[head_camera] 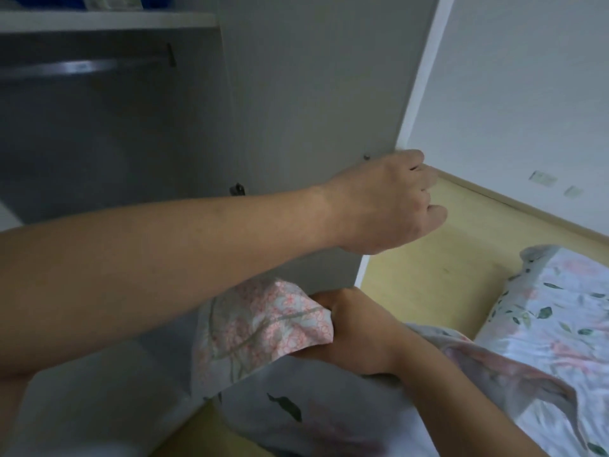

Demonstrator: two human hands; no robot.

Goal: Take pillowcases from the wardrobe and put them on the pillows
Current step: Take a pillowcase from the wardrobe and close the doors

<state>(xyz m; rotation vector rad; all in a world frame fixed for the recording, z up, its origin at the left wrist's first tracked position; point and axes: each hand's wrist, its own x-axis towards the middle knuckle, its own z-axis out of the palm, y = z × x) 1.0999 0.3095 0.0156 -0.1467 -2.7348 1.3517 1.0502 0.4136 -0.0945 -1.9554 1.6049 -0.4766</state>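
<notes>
My right hand (356, 328) grips a folded pillowcase (263, 324) with a pink floral print, held low in front of the wardrobe. Beneath it lies more white cloth with green leaves (286, 407), against my body; whether it is a second pillowcase I cannot tell. My left arm reaches across from the left. My left hand (389, 199) is curled around the free edge of the grey wardrobe door (313, 94). A pillow (560, 308) in a white floral cover lies on the bed at the right.
The wardrobe interior shows a metal hanging rail (75, 67) and a white shelf (105, 21) above it. A pale wooden bed frame (445, 258) runs along the white wall, which has sockets (543, 178). Rumpled floral bedding (527, 374) covers the lower right.
</notes>
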